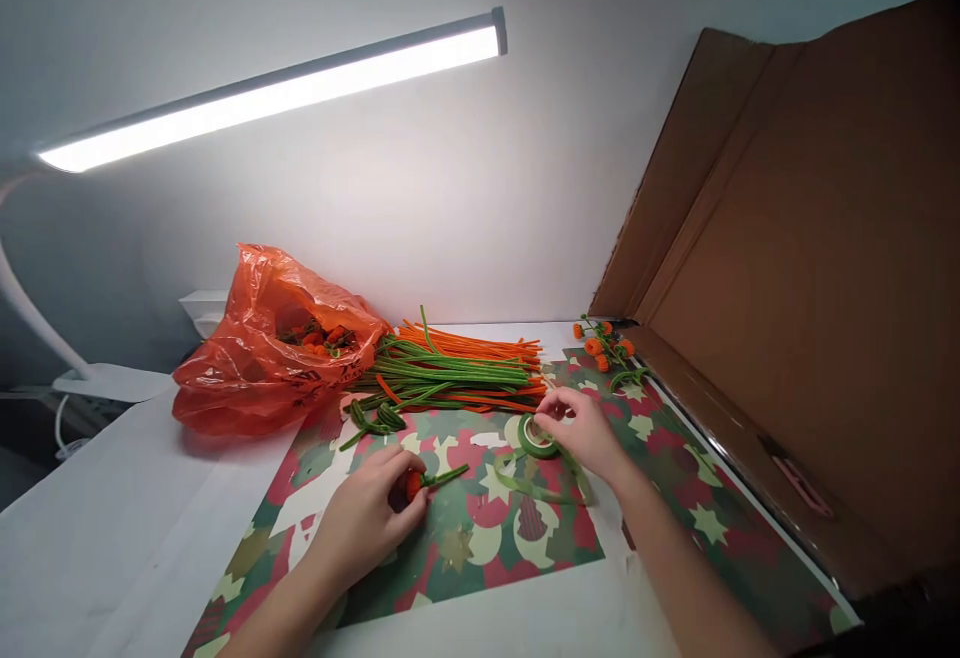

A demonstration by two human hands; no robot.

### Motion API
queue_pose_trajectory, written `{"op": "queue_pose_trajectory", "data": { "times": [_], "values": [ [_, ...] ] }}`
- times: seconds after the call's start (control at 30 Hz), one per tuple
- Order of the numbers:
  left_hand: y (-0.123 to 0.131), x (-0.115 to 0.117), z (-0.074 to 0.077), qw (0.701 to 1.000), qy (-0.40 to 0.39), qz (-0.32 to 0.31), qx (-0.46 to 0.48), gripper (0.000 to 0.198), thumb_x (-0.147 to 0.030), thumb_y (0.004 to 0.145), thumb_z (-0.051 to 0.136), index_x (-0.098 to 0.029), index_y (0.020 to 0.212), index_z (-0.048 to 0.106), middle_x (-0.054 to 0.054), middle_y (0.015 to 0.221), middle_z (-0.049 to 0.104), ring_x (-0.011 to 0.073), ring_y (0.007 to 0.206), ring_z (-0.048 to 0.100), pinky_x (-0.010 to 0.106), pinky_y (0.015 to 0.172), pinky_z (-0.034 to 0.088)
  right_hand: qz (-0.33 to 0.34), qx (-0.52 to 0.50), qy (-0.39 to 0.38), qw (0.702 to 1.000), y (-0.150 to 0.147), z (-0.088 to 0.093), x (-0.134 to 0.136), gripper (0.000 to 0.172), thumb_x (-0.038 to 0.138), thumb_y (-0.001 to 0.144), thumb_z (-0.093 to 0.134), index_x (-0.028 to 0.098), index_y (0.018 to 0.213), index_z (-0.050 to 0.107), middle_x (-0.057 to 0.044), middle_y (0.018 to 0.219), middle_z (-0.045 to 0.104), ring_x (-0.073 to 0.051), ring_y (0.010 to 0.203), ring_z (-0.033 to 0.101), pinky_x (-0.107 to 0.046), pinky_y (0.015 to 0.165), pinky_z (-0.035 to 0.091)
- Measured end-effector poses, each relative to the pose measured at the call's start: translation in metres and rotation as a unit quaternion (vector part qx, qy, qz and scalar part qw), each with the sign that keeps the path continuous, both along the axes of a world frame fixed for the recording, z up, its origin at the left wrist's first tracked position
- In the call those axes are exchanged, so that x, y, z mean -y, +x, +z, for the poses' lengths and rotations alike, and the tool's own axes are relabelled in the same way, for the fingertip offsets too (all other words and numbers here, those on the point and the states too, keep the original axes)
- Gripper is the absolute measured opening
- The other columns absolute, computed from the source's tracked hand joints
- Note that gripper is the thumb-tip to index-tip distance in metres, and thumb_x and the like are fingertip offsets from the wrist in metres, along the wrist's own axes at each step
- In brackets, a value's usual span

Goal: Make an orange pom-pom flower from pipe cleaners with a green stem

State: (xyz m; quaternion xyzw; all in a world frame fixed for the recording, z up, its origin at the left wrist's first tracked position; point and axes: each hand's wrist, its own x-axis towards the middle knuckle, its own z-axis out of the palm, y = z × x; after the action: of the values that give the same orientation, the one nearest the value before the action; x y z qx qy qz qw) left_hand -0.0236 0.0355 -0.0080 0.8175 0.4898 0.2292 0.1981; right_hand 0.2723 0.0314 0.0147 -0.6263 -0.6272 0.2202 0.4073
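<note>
The fingers of my left hand (366,503) pinch an orange flower (414,484), its green stem pointing to two o'clock. Those of my right hand (583,433) are closed on the rim of a roll of green tape (538,450), at about two o'clock from the flower; a loose strip (544,495) trails below it. At twelve from my left hand lie folded green pieces (384,420), with pipe cleaners (465,373) beyond at one and an orange plastic bag (259,378) at ten. An orange flower bunch (602,347) sits at one from my right hand.
</note>
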Motion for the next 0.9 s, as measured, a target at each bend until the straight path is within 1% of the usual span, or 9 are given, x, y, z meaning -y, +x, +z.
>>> {"op": "queue_pose_trajectory", "data": {
  "times": [0.1, 0.23, 0.3, 0.43, 0.5, 0.57, 0.67, 0.77, 0.9],
  "values": [
    [0.0, -0.002, -0.003, 0.998, 0.052, -0.005, -0.039, 0.014, -0.026, 0.08, 0.05, -0.02, 0.085, 0.061, 0.005, 0.084, 0.061, 0.0215, 0.075, 0.057, 0.03, 0.065, 0.044, 0.036, 0.056, -0.072, 0.995, 0.017, -0.002, 0.01, 0.011, 0.029, 0.069, 0.068, 0.019, 0.073, 0.065, -0.001, 0.073, 0.065, -0.016, 0.066, 0.056, -0.025, 0.06, 0.041],
    [-0.003, -0.005, -0.004, 0.99, 0.137, -0.017, -0.022, 0.014, -0.025, 0.082, 0.05, -0.02, 0.087, 0.061, 0.006, 0.089, 0.061, 0.0221, 0.082, 0.059, 0.032, 0.071, 0.048, -0.029, 0.102, -0.106, 0.989, 0.044, -0.015, 0.02, 0.007, 0.022, 0.074, 0.059, 0.016, 0.072, 0.062, -0.003, 0.066, 0.059, -0.016, 0.059, 0.051, -0.026, 0.056, 0.035],
    [-0.004, -0.006, -0.005, 0.984, 0.174, -0.023, -0.012, 0.013, -0.025, 0.083, 0.051, -0.021, 0.09, 0.062, 0.006, 0.092, 0.061, 0.0218, 0.084, 0.059, 0.031, 0.072, 0.048, -0.036, 0.115, -0.117, 0.986, 0.052, -0.021, 0.024, 0.005, 0.019, 0.073, 0.059, 0.016, 0.075, 0.063, -0.002, 0.065, 0.059, -0.017, 0.061, 0.052, -0.026, 0.058, 0.035],
    [-0.004, -0.01, -0.01, 0.972, 0.234, -0.031, -0.005, 0.012, -0.023, 0.084, 0.053, -0.022, 0.092, 0.062, 0.005, 0.094, 0.061, 0.021, 0.084, 0.06, 0.03, 0.072, 0.048, -0.031, 0.131, -0.114, 0.984, 0.049, -0.028, 0.026, 0.013, 0.025, 0.081, 0.055, 0.018, 0.086, 0.064, -0.001, 0.069, 0.057, -0.016, 0.065, 0.053, -0.025, 0.061, 0.035],
    [-0.003, -0.011, -0.011, 0.964, 0.26, -0.046, -0.003, 0.012, -0.022, 0.084, 0.053, -0.022, 0.092, 0.063, 0.005, 0.094, 0.062, 0.0206, 0.084, 0.06, 0.03, 0.071, 0.048, -0.03, 0.137, -0.112, 0.984, 0.041, -0.03, 0.024, 0.013, 0.025, 0.079, 0.059, 0.019, 0.09, 0.064, 0.0, 0.073, 0.058, -0.016, 0.066, 0.052, -0.025, 0.061, 0.034],
    [-0.002, -0.011, -0.011, 0.958, 0.279, -0.061, -0.003, 0.012, -0.02, 0.084, 0.053, -0.022, 0.09, 0.063, 0.005, 0.094, 0.063, 0.0204, 0.084, 0.06, 0.03, 0.072, 0.048, -0.033, 0.14, -0.115, 0.983, 0.036, -0.031, 0.023, 0.013, 0.024, 0.076, 0.062, 0.019, 0.088, 0.063, 0.0, 0.074, 0.058, -0.016, 0.067, 0.051, -0.025, 0.061, 0.032],
    [0.001, -0.01, -0.011, 0.954, 0.288, -0.077, -0.017, 0.013, -0.018, 0.084, 0.053, -0.022, 0.089, 0.064, 0.006, 0.096, 0.064, 0.0208, 0.088, 0.06, 0.03, 0.076, 0.048, -0.035, 0.136, -0.12, 0.983, 0.036, -0.033, 0.022, 0.005, 0.021, 0.074, 0.064, 0.018, 0.077, 0.061, 0.0, 0.073, 0.059, -0.015, 0.067, 0.052, -0.024, 0.062, 0.032],
    [0.002, -0.008, -0.01, 0.953, 0.289, -0.085, -0.035, 0.013, -0.018, 0.085, 0.053, -0.023, 0.091, 0.064, 0.006, 0.098, 0.065, 0.0214, 0.092, 0.06, 0.031, 0.079, 0.048, -0.046, 0.123, -0.124, 0.984, 0.043, -0.033, 0.026, 0.009, 0.019, 0.072, 0.065, 0.018, 0.067, 0.057, -0.001, 0.072, 0.06, -0.015, 0.067, 0.052, -0.024, 0.061, 0.033],
    [0.001, -0.007, -0.009, 0.95, 0.296, -0.091, -0.047, 0.013, -0.018, 0.085, 0.054, -0.023, 0.092, 0.064, 0.006, 0.1, 0.065, 0.0218, 0.093, 0.06, 0.033, 0.08, 0.049, -0.066, 0.098, -0.113, 0.987, 0.055, -0.026, 0.04, 0.012, 0.023, 0.074, 0.062, 0.018, 0.067, 0.054, -0.001, 0.072, 0.062, -0.015, 0.066, 0.054, -0.024, 0.059, 0.036]
  ]
}}
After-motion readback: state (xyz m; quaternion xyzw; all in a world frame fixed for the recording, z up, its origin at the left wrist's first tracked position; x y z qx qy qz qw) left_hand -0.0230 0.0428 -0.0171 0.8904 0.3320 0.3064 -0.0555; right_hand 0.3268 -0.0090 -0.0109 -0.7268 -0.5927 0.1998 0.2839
